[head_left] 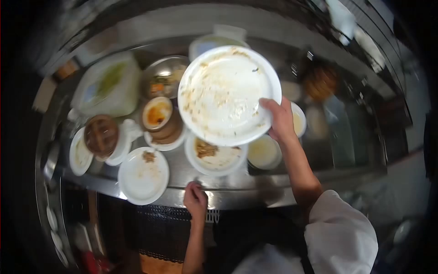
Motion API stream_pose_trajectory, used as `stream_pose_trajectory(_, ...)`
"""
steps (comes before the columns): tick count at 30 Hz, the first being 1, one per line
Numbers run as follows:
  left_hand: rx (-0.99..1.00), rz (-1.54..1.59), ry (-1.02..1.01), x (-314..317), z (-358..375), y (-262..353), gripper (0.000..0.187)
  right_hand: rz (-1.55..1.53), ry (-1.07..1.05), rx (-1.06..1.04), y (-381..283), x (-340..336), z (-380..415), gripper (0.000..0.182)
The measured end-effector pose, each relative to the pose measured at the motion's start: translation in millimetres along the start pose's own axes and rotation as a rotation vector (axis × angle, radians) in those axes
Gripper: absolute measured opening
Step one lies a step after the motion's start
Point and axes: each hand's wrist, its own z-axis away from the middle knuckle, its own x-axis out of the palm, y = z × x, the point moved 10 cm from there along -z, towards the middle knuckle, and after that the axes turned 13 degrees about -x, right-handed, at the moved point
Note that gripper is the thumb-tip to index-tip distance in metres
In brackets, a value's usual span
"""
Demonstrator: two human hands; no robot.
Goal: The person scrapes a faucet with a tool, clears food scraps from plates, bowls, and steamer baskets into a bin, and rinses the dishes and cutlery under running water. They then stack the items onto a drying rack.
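My right hand [281, 119] grips a large white plate [223, 91] by its right rim, thumb on top. The plate is raised above the counter, its face toward me, smeared with brown food scraps. My left hand [195, 201] is closed in a fist at the counter's front edge; whatever its curled fingers may hold is hidden. Just beyond that hand sits a white dish [216, 157] with brown food remains, partly covered by the raised plate. To its left, another dirty white plate [143, 176] lies near the edge.
On the steel counter [180, 178] stand a translucent tub [109, 84] with something green inside, a metal bowl [162, 77] of scraps, stacked brown bowls [158, 114], a round brown dish [101, 135], and a bowl of pale liquid [263, 151]. A sink area [337, 132] lies at right.
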Motion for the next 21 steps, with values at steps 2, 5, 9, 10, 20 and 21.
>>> stream_pose_trajectory(2,0.038,-0.020,0.011,2,1,11,0.014,-0.129,0.082,0.188,11,-62,37,0.035)
stream_pose_trajectory(5,0.026,-0.036,-0.010,8,2,12,0.018,-0.132,0.280,0.278,54,-180,75,0.043)
stream_pose_trajectory(9,0.162,-0.248,0.005,17,4,19,0.020,0.019,0.588,0.433,114,-299,114,0.043)
stream_pose_trajectory(10,0.146,-0.268,0.002,20,5,21,0.020,0.052,0.633,0.421,123,-317,117,0.043)
stream_pose_trajectory(20,0.072,-0.399,0.067,30,7,15,0.024,0.002,0.679,0.645,205,-391,124,0.044)
stream_pose_trajectory(21,0.056,-0.402,0.071,32,7,15,0.024,-0.015,0.680,0.648,212,-393,120,0.044)
